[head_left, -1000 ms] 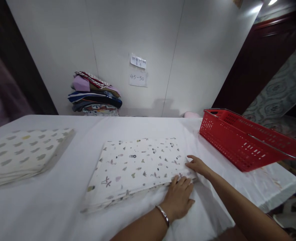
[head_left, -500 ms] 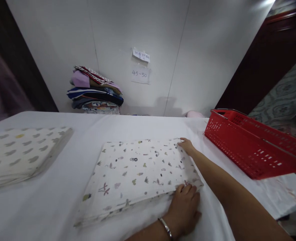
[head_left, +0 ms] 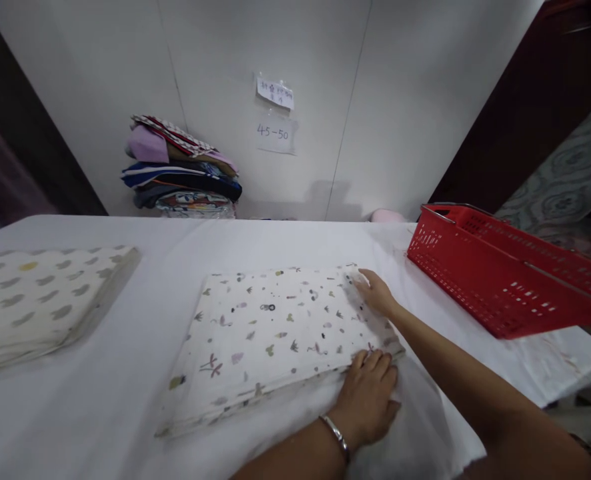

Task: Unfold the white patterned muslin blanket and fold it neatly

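Observation:
A folded white cloth printed with small plants and animals lies flat on the table, its layers showing along the near edge. My left hand, with a silver bracelet at the wrist, rests palm down at the cloth's near right corner. Its fingertips touch the edge, and the thumb sticks out to the side. At the far right corner, my right hand lies on the cloth's right side with fingers apart. Neither hand appears to grip the fabric.
Another folded cloth with grey blotches lies at the left. A red perforated basket stands at the right on the white-covered table. Several folded fabrics are stacked by the wall, near paper signs.
The view has shifted slightly. My right hand's fingers have spread on the far corner, and my left hand's fingers have flattened a little. The cloth stays in place.

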`<state>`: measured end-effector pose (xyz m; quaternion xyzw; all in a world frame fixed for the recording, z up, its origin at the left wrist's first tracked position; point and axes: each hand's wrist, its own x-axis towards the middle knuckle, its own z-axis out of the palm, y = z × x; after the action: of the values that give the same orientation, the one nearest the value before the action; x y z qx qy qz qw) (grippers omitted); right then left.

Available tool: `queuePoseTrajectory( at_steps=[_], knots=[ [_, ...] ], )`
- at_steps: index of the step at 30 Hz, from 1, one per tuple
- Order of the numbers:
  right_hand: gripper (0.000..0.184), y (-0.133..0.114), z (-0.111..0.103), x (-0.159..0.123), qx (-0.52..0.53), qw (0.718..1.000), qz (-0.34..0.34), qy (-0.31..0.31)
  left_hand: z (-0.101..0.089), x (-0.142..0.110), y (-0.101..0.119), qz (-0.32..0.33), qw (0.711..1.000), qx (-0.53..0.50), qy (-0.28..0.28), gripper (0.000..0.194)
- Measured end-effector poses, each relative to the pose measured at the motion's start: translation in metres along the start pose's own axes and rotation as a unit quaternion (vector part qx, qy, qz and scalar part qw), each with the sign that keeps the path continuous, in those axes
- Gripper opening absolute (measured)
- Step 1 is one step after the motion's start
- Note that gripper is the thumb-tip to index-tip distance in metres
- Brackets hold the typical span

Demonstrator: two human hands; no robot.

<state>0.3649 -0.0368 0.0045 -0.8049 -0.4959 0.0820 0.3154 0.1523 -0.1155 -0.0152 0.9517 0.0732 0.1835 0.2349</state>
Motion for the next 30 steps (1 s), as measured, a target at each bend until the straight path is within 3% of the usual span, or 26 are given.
queuePoseTrajectory(
  at_steps=[3,5,9,14,18,22,26,30],
  knots=[
    [0.054,-0.004,-0.002,-0.038,-0.054,0.990,-0.107,-0.074,0.000,-0.001,0.000,-0.002,1.000,-0.003,-0.005,0.042],
    [0.057,0.001,0.001,-0.053,-0.117,0.976,-0.139,-0.121,-0.001,-0.001,0.000,-0.002,1.000,-0.003,-0.004,0.040],
    [0.058,0.015,0.007,-0.057,-0.213,0.956,-0.129,-0.155,-0.001,-0.002,-0.001,0.004,1.000,0.007,0.004,0.039],
    [0.057,0.019,0.011,-0.052,-0.236,0.950,-0.139,-0.152,-0.004,-0.006,0.002,0.010,0.999,0.032,0.000,0.034],
    [0.057,0.017,0.009,-0.054,-0.236,0.949,-0.129,-0.162,-0.022,-0.011,0.003,-0.020,0.997,0.062,0.035,0.036],
    [0.056,0.005,0.004,-0.053,-0.263,0.942,-0.119,-0.173,-0.061,-0.026,-0.024,-0.111,0.986,0.116,0.054,0.038],
    [0.059,-0.027,0.013,-0.053,-0.278,0.935,-0.160,-0.149,-0.099,-0.060,-0.075,-0.272,0.941,0.199,0.044,0.048],
    [0.063,-0.060,0.040,-0.058,-0.221,0.939,-0.193,-0.180,-0.109,-0.095,-0.109,-0.370,0.906,0.208,0.007,0.063]
  ],
)
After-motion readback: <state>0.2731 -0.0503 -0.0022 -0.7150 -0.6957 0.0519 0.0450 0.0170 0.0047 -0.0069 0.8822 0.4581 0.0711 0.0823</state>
